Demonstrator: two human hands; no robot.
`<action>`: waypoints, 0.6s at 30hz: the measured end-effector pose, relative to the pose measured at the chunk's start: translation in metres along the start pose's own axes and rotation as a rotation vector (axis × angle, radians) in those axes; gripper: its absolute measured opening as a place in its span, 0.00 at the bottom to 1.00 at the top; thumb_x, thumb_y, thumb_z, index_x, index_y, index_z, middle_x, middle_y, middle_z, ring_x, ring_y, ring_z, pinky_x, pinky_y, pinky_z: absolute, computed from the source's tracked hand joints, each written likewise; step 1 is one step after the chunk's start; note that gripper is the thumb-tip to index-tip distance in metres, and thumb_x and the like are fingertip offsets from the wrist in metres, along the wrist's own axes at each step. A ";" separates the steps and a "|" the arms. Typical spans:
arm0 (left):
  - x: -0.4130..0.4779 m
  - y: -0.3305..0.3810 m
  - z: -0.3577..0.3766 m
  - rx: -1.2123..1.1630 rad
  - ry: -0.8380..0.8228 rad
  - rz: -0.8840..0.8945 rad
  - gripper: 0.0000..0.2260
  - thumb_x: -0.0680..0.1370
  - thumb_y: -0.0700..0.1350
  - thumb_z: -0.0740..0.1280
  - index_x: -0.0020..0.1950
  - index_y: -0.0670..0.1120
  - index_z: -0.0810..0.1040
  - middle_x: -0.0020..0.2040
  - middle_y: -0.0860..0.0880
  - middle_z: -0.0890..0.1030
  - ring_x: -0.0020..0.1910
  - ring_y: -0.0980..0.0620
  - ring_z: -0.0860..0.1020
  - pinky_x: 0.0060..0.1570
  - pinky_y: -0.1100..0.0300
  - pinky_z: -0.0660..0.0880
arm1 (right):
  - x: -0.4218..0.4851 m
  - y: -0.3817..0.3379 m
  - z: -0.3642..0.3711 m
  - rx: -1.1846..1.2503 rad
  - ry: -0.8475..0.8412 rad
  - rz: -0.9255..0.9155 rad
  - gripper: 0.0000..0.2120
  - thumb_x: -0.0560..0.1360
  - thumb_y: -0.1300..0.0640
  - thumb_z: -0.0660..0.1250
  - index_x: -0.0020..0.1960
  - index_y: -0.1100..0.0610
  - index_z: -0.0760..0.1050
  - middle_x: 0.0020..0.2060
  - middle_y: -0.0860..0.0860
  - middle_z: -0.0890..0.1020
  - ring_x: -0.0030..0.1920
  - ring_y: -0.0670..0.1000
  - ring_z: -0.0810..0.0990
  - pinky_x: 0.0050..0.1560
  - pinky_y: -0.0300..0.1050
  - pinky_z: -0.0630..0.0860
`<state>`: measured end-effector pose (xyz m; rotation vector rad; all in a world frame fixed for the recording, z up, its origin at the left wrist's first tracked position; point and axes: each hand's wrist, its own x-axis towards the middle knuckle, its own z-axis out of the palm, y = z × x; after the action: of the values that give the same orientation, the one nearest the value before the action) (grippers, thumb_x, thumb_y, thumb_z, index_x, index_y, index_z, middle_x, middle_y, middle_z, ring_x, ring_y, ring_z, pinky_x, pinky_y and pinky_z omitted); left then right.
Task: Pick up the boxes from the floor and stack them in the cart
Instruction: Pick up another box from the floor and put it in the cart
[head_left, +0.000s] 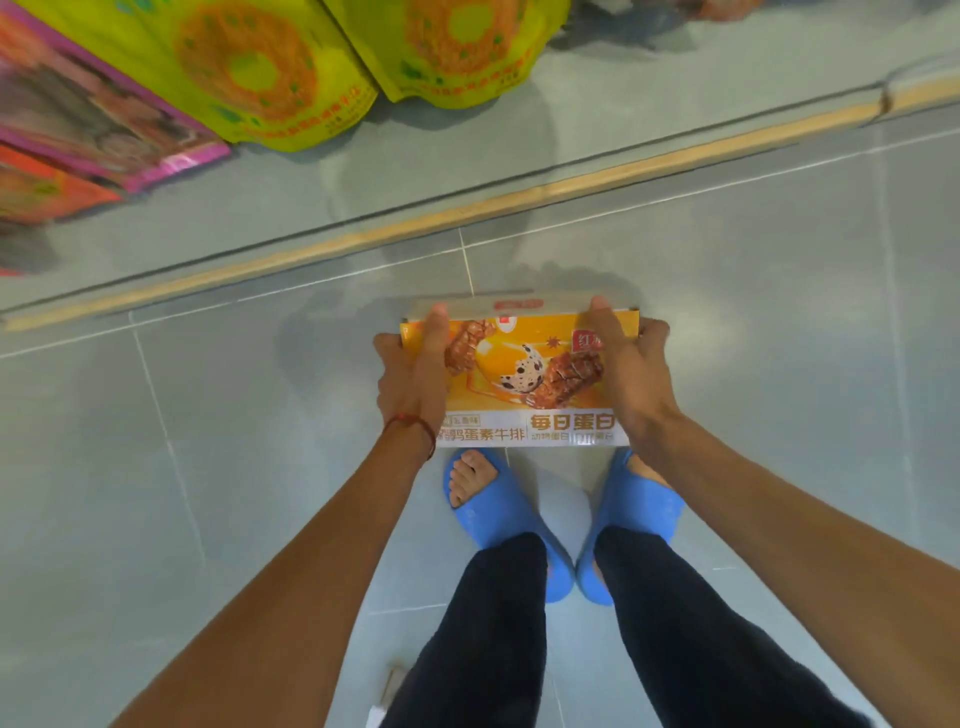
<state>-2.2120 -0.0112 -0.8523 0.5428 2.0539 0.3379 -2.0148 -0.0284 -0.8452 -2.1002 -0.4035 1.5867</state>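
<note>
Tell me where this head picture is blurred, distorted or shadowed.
Head view: the box, gripped by the left hand and right hand, is sharp enough to read; the green bags and pink packet at upper left are smeared by blur; seams in the floor curve slightly from the wide lens; soft shadows lie beside the box; no harsh glare.

bright, even light, soft shadows on the glossy floor (769, 322). packets (104, 119) at top left blurred. lines bow toward the edges.
</note>
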 end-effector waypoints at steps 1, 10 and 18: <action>-0.019 0.008 -0.008 -0.014 -0.006 -0.003 0.25 0.76 0.71 0.60 0.55 0.50 0.67 0.45 0.49 0.78 0.46 0.50 0.78 0.50 0.51 0.72 | -0.018 -0.006 -0.009 0.023 0.023 0.023 0.27 0.71 0.26 0.64 0.58 0.45 0.64 0.52 0.49 0.83 0.52 0.50 0.84 0.59 0.56 0.79; -0.167 0.072 -0.078 0.064 -0.040 0.086 0.22 0.77 0.63 0.66 0.56 0.48 0.67 0.48 0.47 0.81 0.43 0.48 0.82 0.50 0.48 0.79 | -0.187 -0.057 -0.077 0.205 0.172 0.021 0.20 0.81 0.44 0.66 0.64 0.52 0.62 0.53 0.54 0.83 0.47 0.50 0.86 0.52 0.50 0.83; -0.283 0.129 -0.114 0.162 -0.304 0.357 0.24 0.72 0.58 0.64 0.68 0.56 0.74 0.57 0.51 0.83 0.54 0.50 0.82 0.57 0.50 0.80 | -0.306 -0.062 -0.134 0.362 0.332 -0.129 0.21 0.84 0.49 0.63 0.75 0.41 0.64 0.60 0.45 0.80 0.50 0.43 0.86 0.50 0.41 0.84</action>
<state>-2.1516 -0.0450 -0.5286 1.0019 1.6956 0.2782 -1.9716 -0.1547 -0.5332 -1.9609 -0.1219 1.1128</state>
